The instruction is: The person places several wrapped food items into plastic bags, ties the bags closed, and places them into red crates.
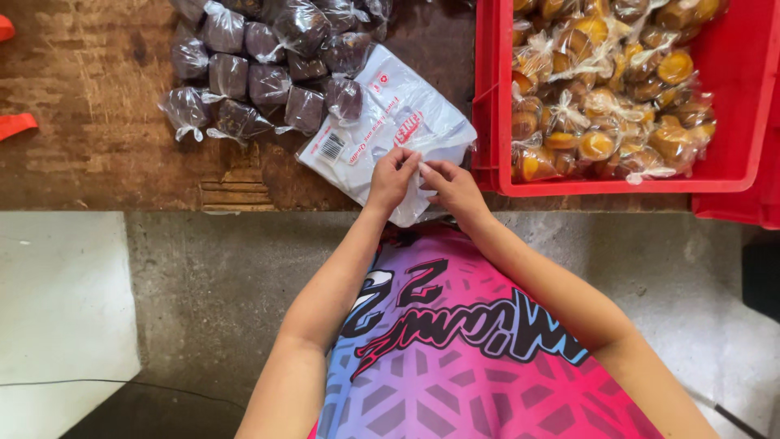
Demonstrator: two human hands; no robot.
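both hands meet at the near edge of a flat pack of clear plastic bags [382,130] with red print, which lies on the wooden tabletop [89,138] just beside the red crate [731,175]. the left hand [392,179] pinches the top film of the pack between thumb and fingertips, its grip clenched on the plastic; the right hand [455,189] does the same at about 3 o'clock from it, fingers closed on the same edge, the two hands nearly touching. by the look of it, the step in hand is peeling one thin bag free from the stack. the next move would seem to call for a small rubbing or pulling apart of the layers so only one sheet lifts, since such film clings. at 11 o'clock from the hands sits a heap of dark brown wrapped cakes [260,73], some resting on the far corner of the pack. at 2 o'clock the crate holds many golden wrapped cakes [609,89] in tied bags. a second red crate [751,207] overlaps at the right edge
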